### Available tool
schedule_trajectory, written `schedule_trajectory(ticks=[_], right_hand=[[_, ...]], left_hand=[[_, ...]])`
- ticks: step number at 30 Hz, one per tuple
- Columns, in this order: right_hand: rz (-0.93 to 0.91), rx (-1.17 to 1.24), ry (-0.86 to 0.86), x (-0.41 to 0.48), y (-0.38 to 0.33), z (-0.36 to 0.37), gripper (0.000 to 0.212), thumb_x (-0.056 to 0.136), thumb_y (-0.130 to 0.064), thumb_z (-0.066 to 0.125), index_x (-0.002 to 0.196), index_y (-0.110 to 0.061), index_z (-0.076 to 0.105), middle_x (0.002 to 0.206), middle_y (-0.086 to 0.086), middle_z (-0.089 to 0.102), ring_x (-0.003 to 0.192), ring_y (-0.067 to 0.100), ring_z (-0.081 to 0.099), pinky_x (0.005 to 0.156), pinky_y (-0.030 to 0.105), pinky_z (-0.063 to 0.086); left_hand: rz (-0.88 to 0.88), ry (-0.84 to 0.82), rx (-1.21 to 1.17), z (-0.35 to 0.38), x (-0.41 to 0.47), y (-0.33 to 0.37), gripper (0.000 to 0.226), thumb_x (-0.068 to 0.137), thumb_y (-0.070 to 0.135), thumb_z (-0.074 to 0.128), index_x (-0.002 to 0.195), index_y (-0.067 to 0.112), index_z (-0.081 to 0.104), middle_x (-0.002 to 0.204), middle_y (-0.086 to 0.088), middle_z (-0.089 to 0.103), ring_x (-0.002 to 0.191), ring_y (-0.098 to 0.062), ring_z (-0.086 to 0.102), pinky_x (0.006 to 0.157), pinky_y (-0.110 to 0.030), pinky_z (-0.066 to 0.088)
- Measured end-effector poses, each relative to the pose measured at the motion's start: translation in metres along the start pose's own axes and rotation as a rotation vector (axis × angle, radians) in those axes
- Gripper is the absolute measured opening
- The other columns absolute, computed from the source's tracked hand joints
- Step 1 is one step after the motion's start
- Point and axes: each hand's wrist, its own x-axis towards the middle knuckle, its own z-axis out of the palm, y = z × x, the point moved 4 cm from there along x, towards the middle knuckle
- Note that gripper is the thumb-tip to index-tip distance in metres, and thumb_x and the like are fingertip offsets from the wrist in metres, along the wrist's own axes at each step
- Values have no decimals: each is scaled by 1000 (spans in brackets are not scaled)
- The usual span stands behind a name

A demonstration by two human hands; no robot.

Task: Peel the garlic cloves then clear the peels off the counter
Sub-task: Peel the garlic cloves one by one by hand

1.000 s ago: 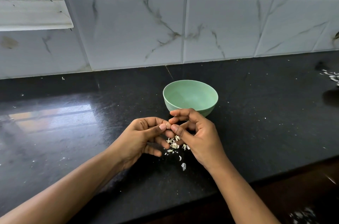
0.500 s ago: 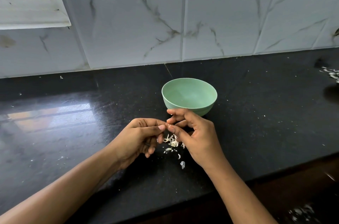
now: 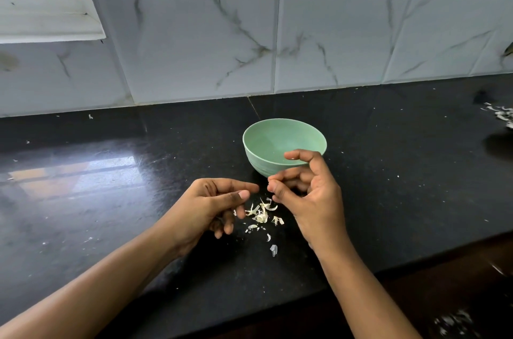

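Note:
My left hand (image 3: 213,204) and my right hand (image 3: 309,194) hover just above the black counter (image 3: 111,200), a small gap between them. The left thumb and forefinger point right and hold nothing that I can see. On the right hand the thumb and curled fingers pinch together on a small garlic clove that is mostly hidden, with the forefinger lifted. Under the gap lies a small pile of pale garlic peels (image 3: 262,215). A light green bowl (image 3: 277,120) stands right behind the right hand; its visible inside looks empty.
More peels (image 3: 501,115) lie at the counter's far right edge, and pale scraps (image 3: 455,322) are on the floor at the lower right. A marble-tiled wall (image 3: 333,33) closes the back, with a window sill (image 3: 47,22) at the upper left. The counter's front edge runs close below my forearms.
My hands were pinched together over the peels; now they have parted. The right hand rose toward the bowl, the left drew slightly left.

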Motion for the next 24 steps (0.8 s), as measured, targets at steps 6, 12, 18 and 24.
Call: schedule_trajectory(ticks=[6, 12, 18, 24], right_hand=[[39, -5, -47, 0, 3, 1, 48, 71, 4, 78, 100, -26, 55, 71, -1, 67, 67, 9, 63, 66, 19, 51], [166, 37, -151, -1, 9, 7, 37, 82, 3, 68, 103, -25, 58, 82, 4, 73, 76, 17, 71, 70, 30, 58], [190, 1, -170, -1, 11, 5, 44, 79, 9, 68, 107, -24, 58, 88, 5, 73, 78, 18, 72, 75, 29, 57], [212, 3, -164, -1, 12, 4, 49, 72, 4, 77, 104, -27, 58, 79, 4, 73, 76, 19, 71, 77, 30, 57]], left_hand=[[92, 32, 205, 0, -2, 4, 16, 90, 11, 59, 101, 16, 70, 58, -1, 61, 40, -12, 50, 35, -19, 38], [121, 92, 254, -8, -1, 4, 16, 91, 11, 59, 97, 20, 71, 60, -1, 63, 40, -11, 51, 35, -18, 36], [122, 82, 274, -6, -1, 2, 15, 90, 10, 60, 97, 20, 70, 61, 1, 64, 41, -10, 52, 35, -17, 34], [126, 82, 296, -7, -1, 2, 15, 89, 11, 62, 97, 21, 70, 63, 0, 65, 42, -11, 53, 36, -18, 34]])
